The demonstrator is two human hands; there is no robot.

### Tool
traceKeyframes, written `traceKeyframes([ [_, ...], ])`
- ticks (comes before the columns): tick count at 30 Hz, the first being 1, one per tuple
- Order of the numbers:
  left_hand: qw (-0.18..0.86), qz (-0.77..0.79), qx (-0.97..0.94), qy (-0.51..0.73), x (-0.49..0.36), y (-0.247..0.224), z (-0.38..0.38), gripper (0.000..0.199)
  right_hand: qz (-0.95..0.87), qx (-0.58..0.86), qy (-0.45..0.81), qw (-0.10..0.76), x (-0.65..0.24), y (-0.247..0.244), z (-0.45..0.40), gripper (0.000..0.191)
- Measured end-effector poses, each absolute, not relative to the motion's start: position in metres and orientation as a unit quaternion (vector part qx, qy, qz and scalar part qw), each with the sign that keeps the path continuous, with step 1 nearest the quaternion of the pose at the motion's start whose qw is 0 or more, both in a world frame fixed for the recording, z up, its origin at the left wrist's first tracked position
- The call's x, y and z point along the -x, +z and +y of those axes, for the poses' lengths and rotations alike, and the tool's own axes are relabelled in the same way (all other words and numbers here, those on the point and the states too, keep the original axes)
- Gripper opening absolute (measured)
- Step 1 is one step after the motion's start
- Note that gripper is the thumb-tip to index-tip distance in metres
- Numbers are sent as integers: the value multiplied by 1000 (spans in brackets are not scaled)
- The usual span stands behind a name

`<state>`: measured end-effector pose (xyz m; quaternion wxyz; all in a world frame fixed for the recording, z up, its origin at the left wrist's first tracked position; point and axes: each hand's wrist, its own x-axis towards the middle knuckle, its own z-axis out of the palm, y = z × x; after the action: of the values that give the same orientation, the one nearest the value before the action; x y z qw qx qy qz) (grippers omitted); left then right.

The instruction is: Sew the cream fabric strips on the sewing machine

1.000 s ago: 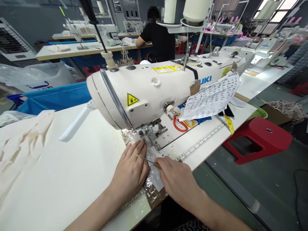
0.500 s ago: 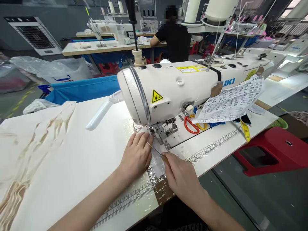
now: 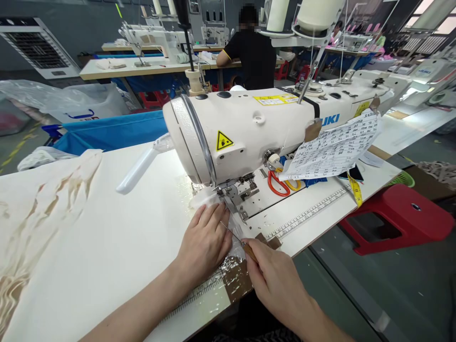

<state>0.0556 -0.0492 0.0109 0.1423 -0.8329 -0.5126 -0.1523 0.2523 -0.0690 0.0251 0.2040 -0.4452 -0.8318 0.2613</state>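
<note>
A white sewing machine (image 3: 235, 128) spans the middle of the view. Thin whitish fabric (image 3: 203, 198) lies by its needle area and runs toward me under my fingers. My left hand (image 3: 206, 237) rests on this fabric just in front of the needle area, palm down, fingers extended side by side. In my right hand (image 3: 272, 266) is an awl (image 3: 250, 251) with a wooden handle and a thin metal shaft. The shaft points up and left, its tip beside my left fingers.
Red-handled scissors (image 3: 278, 184) and a written paper sheet (image 3: 331, 142) are right of the needle. Cream fabric (image 3: 46, 209) lies on the left of the table (image 3: 142, 237). A red stool (image 3: 399, 218) stands at right. Beyond sits a person (image 3: 251, 54).
Both hands have come slightly toward me relative to the machine, showing more fabric by the needle. The awl is still in my right hand. The whole view has shifted a little.
</note>
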Motion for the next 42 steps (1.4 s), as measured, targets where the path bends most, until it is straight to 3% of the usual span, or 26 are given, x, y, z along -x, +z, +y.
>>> traceKeyframes([
  [8, 132, -516, 835, -140, -52, 11, -47, 45, -788, 459, 316, 262, -284, 29, -69, 23],
  [15, 120, -528, 832, -126, -57, 11, -52, 44, -745, 464, 401, 263, -290, 26, -65, 21],
  [34, 107, -514, 842, -124, -58, 10, -54, 46, -749, 451, 384, 297, -292, 24, -65, 20],
  [42, 99, -525, 835, -130, -57, 7, -50, 46, -741, 466, 354, 328, -288, 21, -65, 36],
])
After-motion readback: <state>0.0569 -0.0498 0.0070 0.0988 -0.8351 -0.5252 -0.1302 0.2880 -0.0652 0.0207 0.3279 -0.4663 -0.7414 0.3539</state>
